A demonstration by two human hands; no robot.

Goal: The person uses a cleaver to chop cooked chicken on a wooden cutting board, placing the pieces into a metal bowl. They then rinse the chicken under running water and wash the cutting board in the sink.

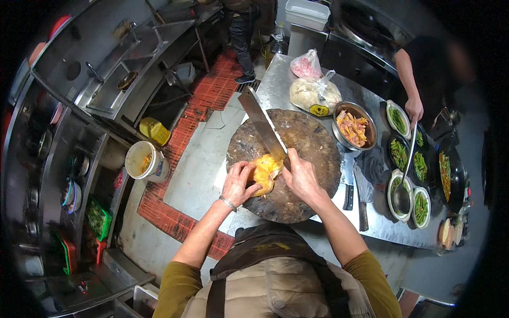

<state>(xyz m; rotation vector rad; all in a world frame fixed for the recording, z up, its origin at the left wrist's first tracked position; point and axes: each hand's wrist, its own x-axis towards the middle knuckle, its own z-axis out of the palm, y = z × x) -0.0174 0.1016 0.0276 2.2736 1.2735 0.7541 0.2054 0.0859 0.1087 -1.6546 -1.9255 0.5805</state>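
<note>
My right hand (300, 173) grips the handle of a large cleaver (264, 127), its blade slanting up and left across a round wooden chopping block (314, 131). The blade's near end is at a piece of yellow-skinned poultry (265, 175). My left hand (240, 183) rests on the left side of that poultry, its fingers curled around it. To the right of the block, a steel bowl (368, 144) holds cut pieces of poultry (351, 128). A cleaver with a dark handle (363, 198) and another black handle (348, 197) lie beside the block.
Plastic bags (316, 95) stand behind the block on the steel table (274, 75). At right, a co-worker's hand (414, 108) holds a ladle (401, 197) over dishes of green vegetables (420, 167). A white bucket (137, 175) stands at left. Another person's legs (243, 47) are beyond.
</note>
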